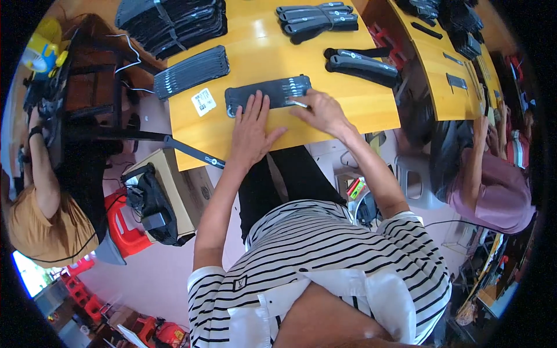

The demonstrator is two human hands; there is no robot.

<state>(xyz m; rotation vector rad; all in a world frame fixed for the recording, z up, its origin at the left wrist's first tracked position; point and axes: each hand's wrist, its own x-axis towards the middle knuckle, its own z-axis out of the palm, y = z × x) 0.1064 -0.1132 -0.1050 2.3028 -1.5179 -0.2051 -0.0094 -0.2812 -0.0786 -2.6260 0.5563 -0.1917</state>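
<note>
A fanned stack of flat black straps lies near the front edge of the yellow table, with a row of pale marks at its right end. My left hand rests flat on its left part, fingers stretched out. Over the right end, my right hand is closed on a small pen-like tool with a light-coloured shaft; its exact kind is hard to make out. A white printed label lies left of the stack. Beyond it sits another fanned stack of black straps.
Bundled black straps are piled at the far left, another tied bundle at the far middle, and loose straps at right. One strap hangs over the front left edge. People work at both sides; a cardboard box stands below left.
</note>
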